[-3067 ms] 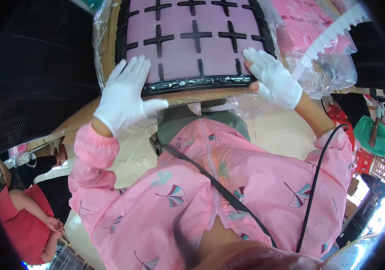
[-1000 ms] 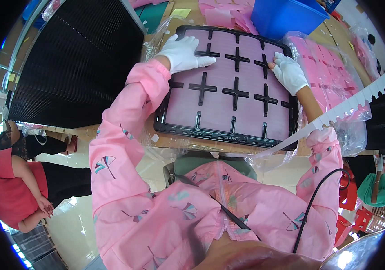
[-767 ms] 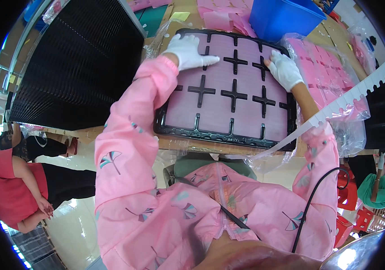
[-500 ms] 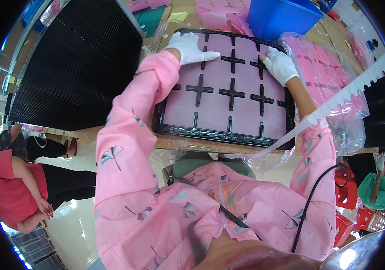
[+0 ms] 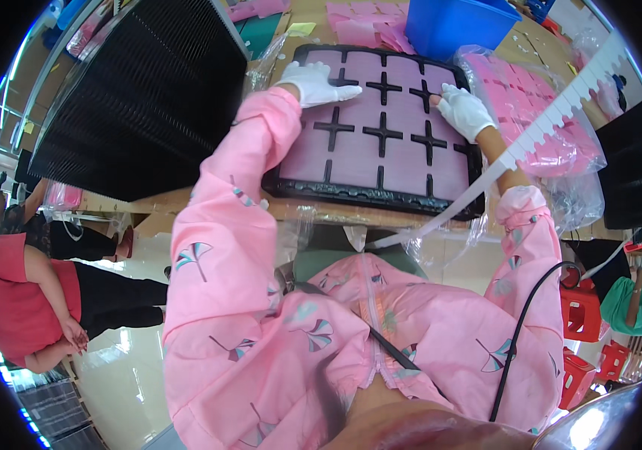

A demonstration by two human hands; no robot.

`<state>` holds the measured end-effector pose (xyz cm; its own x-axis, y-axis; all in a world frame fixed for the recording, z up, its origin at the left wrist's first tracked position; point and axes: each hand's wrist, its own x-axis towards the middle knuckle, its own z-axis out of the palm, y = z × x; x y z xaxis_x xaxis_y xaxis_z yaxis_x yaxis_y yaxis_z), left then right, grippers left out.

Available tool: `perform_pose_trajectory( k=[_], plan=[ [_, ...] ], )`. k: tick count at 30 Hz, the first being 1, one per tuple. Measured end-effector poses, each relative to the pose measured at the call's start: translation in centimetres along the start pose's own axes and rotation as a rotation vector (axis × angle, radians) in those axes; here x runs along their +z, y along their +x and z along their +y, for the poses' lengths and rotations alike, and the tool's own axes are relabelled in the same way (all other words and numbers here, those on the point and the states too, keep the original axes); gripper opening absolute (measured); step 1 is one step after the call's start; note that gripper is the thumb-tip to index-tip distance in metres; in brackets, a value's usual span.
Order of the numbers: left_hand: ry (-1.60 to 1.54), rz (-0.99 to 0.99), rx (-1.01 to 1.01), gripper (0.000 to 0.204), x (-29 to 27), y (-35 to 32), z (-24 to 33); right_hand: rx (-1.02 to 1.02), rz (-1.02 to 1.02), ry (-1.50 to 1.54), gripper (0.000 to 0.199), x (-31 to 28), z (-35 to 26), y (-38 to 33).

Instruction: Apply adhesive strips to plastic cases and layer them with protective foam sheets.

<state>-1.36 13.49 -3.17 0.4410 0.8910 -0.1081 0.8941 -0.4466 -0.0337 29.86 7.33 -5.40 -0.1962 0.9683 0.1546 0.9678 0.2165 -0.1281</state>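
Observation:
A black plastic tray (image 5: 381, 196) with raised cross-shaped dividers lies on the table in front of me. Pale pink sheets (image 5: 358, 166) fill its compartments. My left hand (image 5: 316, 84), in a white glove, rests on the tray's far left part, its thumb stretched toward the middle. At the tray's right side lies my right hand (image 5: 466, 112), gloved in white with the thumb tip bare. Its fingers are extended along the edge and the thumb is apart. Neither hand shows anything held.
A tall stack of black ribbed trays (image 5: 137, 97) stands on the left. A blue bin (image 5: 456, 26) is at the back, and bagged pink sheets (image 5: 553, 139) lie on the right. A white toothed strip (image 5: 542, 131) crosses before my right forearm. Other people (image 5: 32, 300) are at left.
The tray's near edge appears higher in view, farther from me. Both hands stay on the tray in nearly the same pose. The white strip's right end now appears higher.

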Motion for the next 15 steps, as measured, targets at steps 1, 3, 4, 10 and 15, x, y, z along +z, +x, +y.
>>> perform_pose_trajectory(
  k=[1,3,4,10,15],
  plan=[
    [-0.011,-0.05,0.026,0.094,-0.9,-1.2,-0.3,-0.058,0.046,0.059,0.053,0.1,1.4,-0.9],
    [0.012,-0.048,0.001,0.087,-2.9,-4.8,0.8,-0.069,0.114,0.064,0.047,-0.9,1.2,-2.8],
    [0.077,0.204,0.083,0.082,-1.3,-6.2,0.7,-0.084,0.336,-0.039,0.043,-1.0,0.7,-4.8],
    [-0.16,0.419,0.507,0.073,1.3,-15.9,7.9,0.184,0.324,0.295,0.041,0.3,-1.0,-13.9],
    [-0.208,0.457,0.578,0.06,4.4,-15.6,12.6,0.486,0.104,0.587,0.039,-0.5,-2.0,-15.4]
  ],
)
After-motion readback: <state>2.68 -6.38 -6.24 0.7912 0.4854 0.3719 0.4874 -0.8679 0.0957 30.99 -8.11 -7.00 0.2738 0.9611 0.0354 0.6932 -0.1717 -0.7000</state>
